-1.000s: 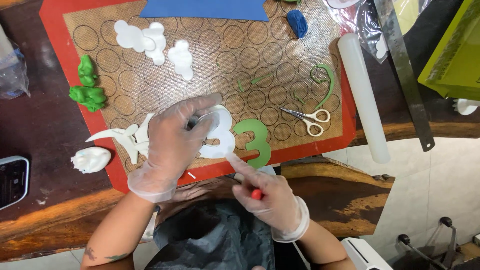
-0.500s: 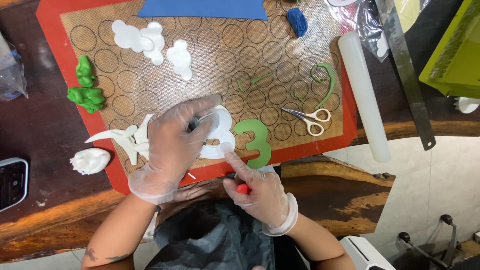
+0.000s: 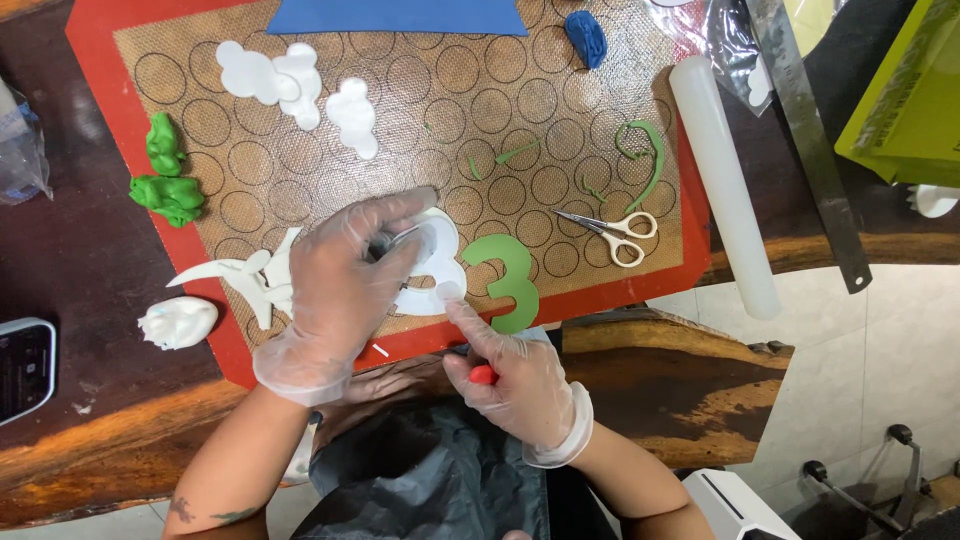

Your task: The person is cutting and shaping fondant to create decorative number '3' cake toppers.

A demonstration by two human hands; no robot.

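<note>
My right hand (image 3: 520,385) has slid back up from the bench edge, forefinger now pressing the white cutout (image 3: 432,262) beside the green number (image 3: 508,280) on the mat (image 3: 220,345), fist closed on a red-handled tool (image 3: 482,375), while my left hand (image 3: 345,275) stays curled over it, probably pinching a metal blade.

A dark wooden table (image 3: 90,250) with a glossy, worn top and an uneven, orange-brown front edge (image 3: 690,350) fills most of the overhead view. Past that edge, pale floor tiles (image 3: 860,350) with thin grout lines show at right and along the bottom left. A black wheeled chair base (image 3: 880,470) stands on the tiles at lower right, beside a white object (image 3: 730,505) whose kind cannot be told. Even light leaves soft reflections on the wood.
</note>
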